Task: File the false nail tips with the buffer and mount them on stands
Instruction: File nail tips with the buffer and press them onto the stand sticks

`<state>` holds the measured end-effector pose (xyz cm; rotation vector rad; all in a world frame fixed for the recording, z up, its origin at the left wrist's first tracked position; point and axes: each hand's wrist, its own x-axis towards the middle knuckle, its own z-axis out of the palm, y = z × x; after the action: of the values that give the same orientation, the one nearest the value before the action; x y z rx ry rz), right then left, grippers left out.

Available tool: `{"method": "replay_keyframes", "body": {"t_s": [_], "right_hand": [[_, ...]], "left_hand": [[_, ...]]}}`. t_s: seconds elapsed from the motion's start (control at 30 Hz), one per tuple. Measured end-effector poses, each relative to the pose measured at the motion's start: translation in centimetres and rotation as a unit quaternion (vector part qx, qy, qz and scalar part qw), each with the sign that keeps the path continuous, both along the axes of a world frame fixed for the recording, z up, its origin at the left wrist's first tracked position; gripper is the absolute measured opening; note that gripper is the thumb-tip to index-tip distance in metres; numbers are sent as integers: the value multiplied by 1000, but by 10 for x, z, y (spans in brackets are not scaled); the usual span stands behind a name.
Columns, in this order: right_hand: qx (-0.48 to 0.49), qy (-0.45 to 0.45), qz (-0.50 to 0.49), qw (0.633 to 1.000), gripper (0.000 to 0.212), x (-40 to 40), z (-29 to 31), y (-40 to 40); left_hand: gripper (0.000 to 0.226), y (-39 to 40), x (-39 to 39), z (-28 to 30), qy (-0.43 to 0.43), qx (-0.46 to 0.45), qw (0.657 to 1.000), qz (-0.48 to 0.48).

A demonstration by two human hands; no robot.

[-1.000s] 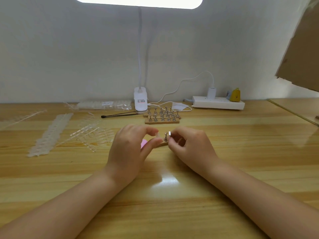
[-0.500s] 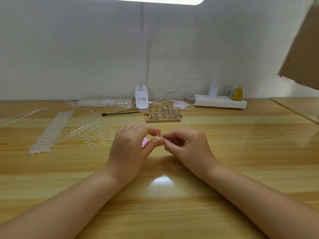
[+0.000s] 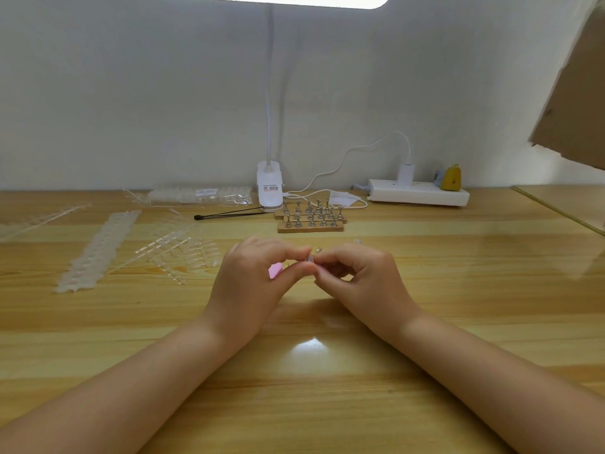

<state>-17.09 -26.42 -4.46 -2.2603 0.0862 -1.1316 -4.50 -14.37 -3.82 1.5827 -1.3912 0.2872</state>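
Both hands pinch together: left hand (image 3: 248, 283) and right hand (image 3: 360, 276) meet on a clear tip (image 3: 310, 259).
Mounting, it seems; stand hidden in the fingers, buffer (image 3: 275, 269) peeking behind. Next: press, release gently.

head | faces forward-down | close above table (image 3: 327, 371) | single view

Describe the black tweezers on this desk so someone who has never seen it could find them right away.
Start at the white clip lamp base standing at the back of the wooden desk, against the wall. The black tweezers lie flat just left of its foot, tips pointing left. They are the only dark, thin thing there; the bagged nail tips behind them and the nail tip strips in front are clear plastic.
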Motion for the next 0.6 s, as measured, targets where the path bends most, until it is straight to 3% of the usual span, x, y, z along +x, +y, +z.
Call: {"method": "replay_keyframes", "body": {"t_s": [0.2,0.33,0.43,0.6], "right_hand": [[9,-15,-6,1000,19,1,0,-2],[21,-3,-21,1000,18,3,0,-2],[31,14,-20,999,12,3,-1,-4],[80,33,3,996,14,3,-1,-3]], "left_hand": [[27,1,-3,2,29,0,999,-14],[27,1,-3,2,150,10,988,-21],[12,-2,-4,3,257,9,965,-54],[9,-4,-5,3,306,25,947,-99]]}}
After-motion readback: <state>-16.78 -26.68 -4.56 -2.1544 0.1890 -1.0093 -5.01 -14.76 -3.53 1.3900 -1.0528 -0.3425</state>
